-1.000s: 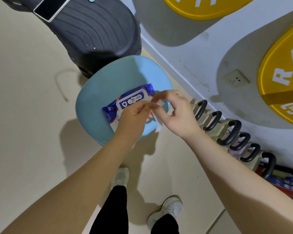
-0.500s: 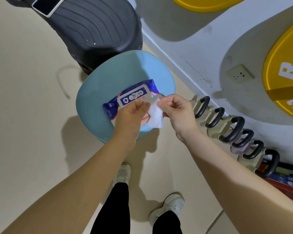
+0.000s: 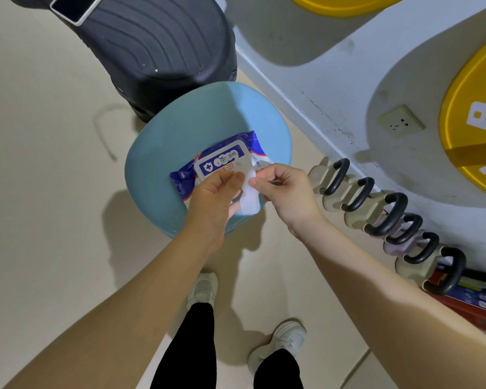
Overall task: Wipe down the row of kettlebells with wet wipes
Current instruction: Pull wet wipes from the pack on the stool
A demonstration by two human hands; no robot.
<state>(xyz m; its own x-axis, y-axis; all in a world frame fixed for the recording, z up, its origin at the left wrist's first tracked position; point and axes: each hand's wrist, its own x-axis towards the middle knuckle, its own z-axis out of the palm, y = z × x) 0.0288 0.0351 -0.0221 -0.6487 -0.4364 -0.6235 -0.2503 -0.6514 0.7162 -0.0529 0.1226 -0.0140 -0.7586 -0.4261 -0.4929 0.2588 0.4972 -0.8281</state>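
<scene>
The kettlebells (image 3: 387, 217), pale chunky weights with black loop handles, sit on the floor in one row along the foot of the white wall (image 3: 320, 80). The row is to your right. Its long line runs from near the stool, slanting away toward the lower right edge of the view. The bells touch or nearly touch each other. Each black handle stands up from its bell, and the loops line up one behind the next down the row.

Your two hands are over the round light-blue stool (image 3: 202, 119). On the stool lies a flat blue and white pack of wet wipes (image 3: 222, 158) with a grey lid flap on top. The pack lies slanted, one end toward the wall.

Your left hand (image 3: 213, 197) pinches one side of a small white wet wipe (image 3: 250, 197) between thumb and fingers. Your right hand (image 3: 286, 192) pinches the other side. The wipe hangs down between them, longer up and down than across. Both hands are closed tight on it.

A big black ribbed machine base (image 3: 163, 43) stands behind the stool. A white wall socket (image 3: 400, 125) is above the row. Your two pale shoes (image 3: 281, 341) stand on the beige floor (image 3: 40, 192) below.
</scene>
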